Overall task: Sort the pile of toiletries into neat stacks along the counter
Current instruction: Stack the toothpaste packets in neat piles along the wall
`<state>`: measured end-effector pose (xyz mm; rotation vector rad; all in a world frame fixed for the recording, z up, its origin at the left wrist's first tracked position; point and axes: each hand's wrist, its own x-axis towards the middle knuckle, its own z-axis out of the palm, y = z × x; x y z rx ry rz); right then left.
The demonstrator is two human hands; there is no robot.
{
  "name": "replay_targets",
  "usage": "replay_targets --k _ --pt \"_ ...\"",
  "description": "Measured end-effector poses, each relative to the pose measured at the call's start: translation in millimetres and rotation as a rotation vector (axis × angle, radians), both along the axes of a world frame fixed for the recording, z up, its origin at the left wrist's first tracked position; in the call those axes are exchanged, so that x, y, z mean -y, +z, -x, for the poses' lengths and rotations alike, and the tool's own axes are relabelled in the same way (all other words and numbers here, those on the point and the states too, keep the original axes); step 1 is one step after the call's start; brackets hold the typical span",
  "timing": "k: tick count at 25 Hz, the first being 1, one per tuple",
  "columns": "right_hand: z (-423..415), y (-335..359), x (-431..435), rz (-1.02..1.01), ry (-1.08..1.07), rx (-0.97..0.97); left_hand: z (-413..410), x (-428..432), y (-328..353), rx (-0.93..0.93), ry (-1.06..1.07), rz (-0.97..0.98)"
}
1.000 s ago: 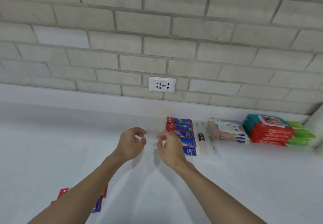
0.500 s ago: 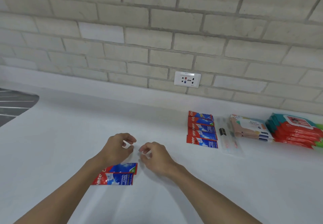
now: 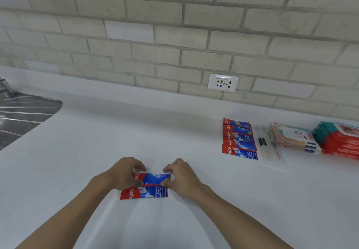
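Two red and blue toothpaste sachets lie on the white counter (image 3: 97,151) in front of me, one overlapping the other. My left hand (image 3: 124,174) pinches the left end of the upper sachet (image 3: 153,178) and my right hand (image 3: 180,176) pinches its right end. The lower sachet (image 3: 144,192) lies flat just below it. Further right, near the wall, stands a fanned stack of toothpaste sachets (image 3: 240,139), then clear-wrapped toothbrushes (image 3: 269,145), a stack of pale wipes packs (image 3: 293,137) and a stack of red and teal wipes packs (image 3: 342,139).
A steel sink drainer (image 3: 21,114) lies at the far left edge of the counter. A wall socket (image 3: 223,83) sits in the brick wall above the counter's raised back edge.
My view swung left and down, and both hands came back from the sachet stack to the two loose sachets. They now hold the upper sachet by its ends.
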<state>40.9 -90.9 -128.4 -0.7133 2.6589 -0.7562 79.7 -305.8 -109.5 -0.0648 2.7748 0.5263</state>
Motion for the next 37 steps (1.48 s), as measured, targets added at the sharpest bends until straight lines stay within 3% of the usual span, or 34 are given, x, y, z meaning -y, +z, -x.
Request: replay_targets --k 12,21,37 --pt "-1 -4 -2 0.121 -0.102 0.070 6 -9 -4 0.040 -0.063 -0.074" --pt "10 -8 -17 0.306 -0.295 0.156 17 -20 1 -0.141 -0.069 -0.270" --pt "54 14 -138 0.434 -0.554 0.127 102 -135 13 -0.125 -0.185 -0.404"
